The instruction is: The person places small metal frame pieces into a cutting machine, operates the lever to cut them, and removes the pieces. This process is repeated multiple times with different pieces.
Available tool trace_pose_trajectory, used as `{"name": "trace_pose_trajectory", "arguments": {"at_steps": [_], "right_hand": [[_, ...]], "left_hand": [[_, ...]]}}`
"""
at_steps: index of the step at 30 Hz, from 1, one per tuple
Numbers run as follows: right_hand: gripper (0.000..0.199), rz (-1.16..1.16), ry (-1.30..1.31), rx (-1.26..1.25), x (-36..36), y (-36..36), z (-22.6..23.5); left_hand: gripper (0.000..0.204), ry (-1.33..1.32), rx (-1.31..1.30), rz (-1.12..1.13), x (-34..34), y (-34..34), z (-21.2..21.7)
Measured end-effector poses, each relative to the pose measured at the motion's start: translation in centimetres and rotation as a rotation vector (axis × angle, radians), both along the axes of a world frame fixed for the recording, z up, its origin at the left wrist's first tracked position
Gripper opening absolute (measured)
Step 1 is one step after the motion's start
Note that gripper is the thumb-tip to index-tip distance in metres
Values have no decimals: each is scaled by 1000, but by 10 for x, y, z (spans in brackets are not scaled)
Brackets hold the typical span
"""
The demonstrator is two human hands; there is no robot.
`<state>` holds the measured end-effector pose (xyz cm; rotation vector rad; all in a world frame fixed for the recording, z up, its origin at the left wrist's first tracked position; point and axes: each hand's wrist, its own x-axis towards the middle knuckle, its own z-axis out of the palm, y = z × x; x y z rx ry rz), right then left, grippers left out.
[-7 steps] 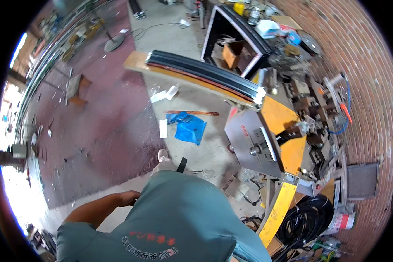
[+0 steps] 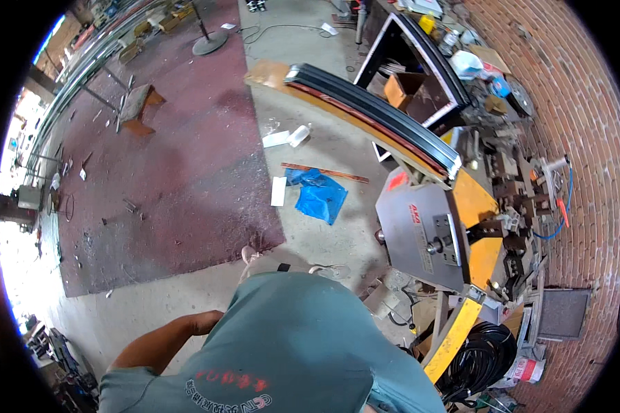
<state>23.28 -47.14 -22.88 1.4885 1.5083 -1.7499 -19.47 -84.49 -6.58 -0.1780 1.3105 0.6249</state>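
Concrete floor spreads out below me, grey underfoot and painted dark red (image 2: 172, 186) further off to my left. Closest in, my teal shirt (image 2: 289, 344) fills the lower middle of the view, and my left forearm (image 2: 165, 341) bends in toward my waist; my left hand (image 2: 210, 320) tucks against the shirt edge, so I cannot tell whether it is open or closed. My right hand is out of sight. Just past the shirt, the toes of my shoes (image 2: 255, 256) show on the concrete. To my right stands a grey and yellow machine (image 2: 420, 234) with a yellow bar (image 2: 455, 337) slanting down beside a coil of black cable (image 2: 482, 358). A bundle of long black profiles (image 2: 372, 113) rests on top of the machine and runs away to the upper left. On the floor between me and that bundle lie a crumpled blue plastic sheet (image 2: 320, 196), a white scrap (image 2: 278, 191) just beside it and a thin reddish strip (image 2: 324, 172). Beyond, a black-framed box (image 2: 420, 69) holds a brown carton, a brick wall (image 2: 585, 124) closes the right side, and a round-based stand (image 2: 209, 43) sits far off.
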Motion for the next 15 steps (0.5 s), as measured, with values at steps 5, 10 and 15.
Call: {"name": "trace_pose_trajectory", "arguments": {"at_steps": [5, 10, 15], "right_hand": [[32, 257, -20, 5, -96, -48, 30], [34, 541, -43, 3, -202, -95, 73], [35, 747, -84, -36, -306, -113, 115]], "left_hand": [[55, -229, 57, 318, 12, -166, -77], [49, -288, 59, 518, -2, -258, -83], [48, -186, -10, 592, -32, -301, -85]]}}
